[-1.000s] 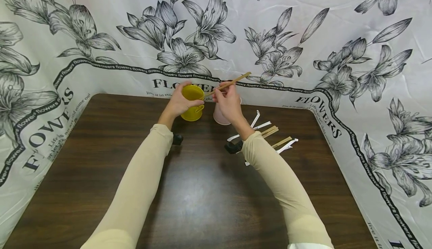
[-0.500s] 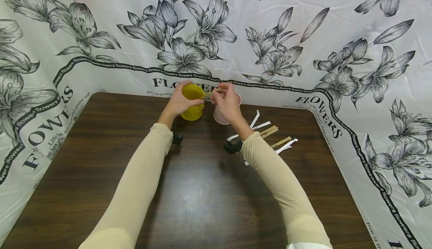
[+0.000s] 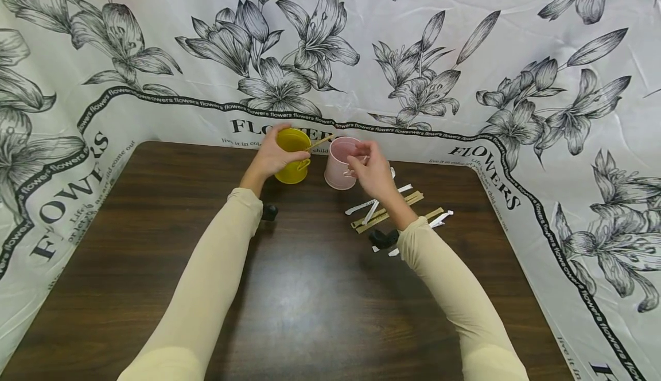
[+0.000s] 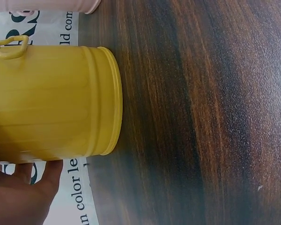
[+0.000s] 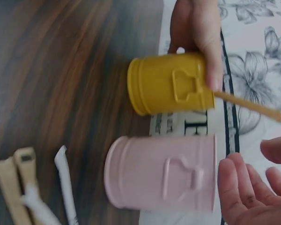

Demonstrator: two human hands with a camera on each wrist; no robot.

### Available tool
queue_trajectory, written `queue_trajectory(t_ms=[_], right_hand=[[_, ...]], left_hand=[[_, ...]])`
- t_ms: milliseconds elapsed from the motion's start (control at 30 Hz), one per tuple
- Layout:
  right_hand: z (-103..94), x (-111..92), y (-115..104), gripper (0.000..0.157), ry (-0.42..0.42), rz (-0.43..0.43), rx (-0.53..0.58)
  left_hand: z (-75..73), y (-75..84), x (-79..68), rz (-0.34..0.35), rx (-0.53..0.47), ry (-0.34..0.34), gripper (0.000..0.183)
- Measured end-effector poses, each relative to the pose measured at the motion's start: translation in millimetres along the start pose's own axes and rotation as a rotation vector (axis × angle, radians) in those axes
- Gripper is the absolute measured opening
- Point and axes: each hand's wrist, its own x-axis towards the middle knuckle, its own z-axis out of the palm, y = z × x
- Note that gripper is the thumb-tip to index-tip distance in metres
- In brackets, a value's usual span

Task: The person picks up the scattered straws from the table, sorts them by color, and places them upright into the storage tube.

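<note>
My left hand (image 3: 269,160) grips a small yellow pail (image 3: 291,173) around its upper side, with the thumb at the rim; the pail has small side handles. A thin tan stick (image 5: 250,107) stands in it, slanting out over the rim to the right, its lower part hidden inside. Beside it is a similar pink pail (image 3: 338,173). My right hand (image 3: 376,175) hovers at the pink pail's right side, fingers loosely bent with nothing between them. The right wrist view puts those fingertips (image 5: 229,176) right at the pink pail's mouth.
Several white paper strips (image 3: 360,206) and flat tan sticks (image 3: 373,220) lie scattered on the dark wood table (image 3: 304,289), partly under my right forearm. A white flower-printed cloth (image 3: 330,54) hangs behind the table's back edge.
My right hand has lowered the tan stick into the yellow pail, let it go and moved right, uncovering the pink pail. The left hand keeps its grip in the same place.
</note>
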Motion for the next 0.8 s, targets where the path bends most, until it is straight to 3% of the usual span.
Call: queue_trajectory(t_ms=[267,467,800], right_hand=[[-32.9,-24,35,0.033,0.03,0.034,-0.16],[-52.1,-42,70,0.026,-0.003,0.081,-0.254],[-66.4,-63,104,0.019,-0.035,0.112,-0.449]], left_hand=[[0.9,-0.8,0.7,0.017,0.009,0.01,0.1],[1.8,-2.3,1.5,0.013,-0.001,0.013,0.101],[2.0,-3.4,1.5,0.021,-0.003,0.02,0.101]])
